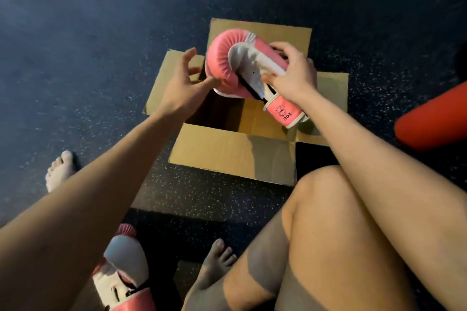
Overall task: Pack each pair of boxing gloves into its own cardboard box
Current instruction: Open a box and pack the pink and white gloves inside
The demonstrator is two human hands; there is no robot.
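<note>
Right hand (290,76): fingers curled round pink glove (240,63); open cardboard box (227,151) beneath them. Left hand (182,83): fingers spread, tips possibly brushing glove padding.

The cardboard box (227,154) stands open on the floor (101,58), its four flaps folded outward. The first glove (227,58) is above the box opening, toward its far-left corner, with the cuff pointing at the near-right flap. The right hand (293,76) grips the first glove from the right. The left hand (182,81) is just left of it, fingertips at the padded end. The second glove (126,265) lies on the floor nearer the person, left of the box — just left of the right foot (217,260). A cylinder (429,118) lies on the floor well right of the box.
</note>
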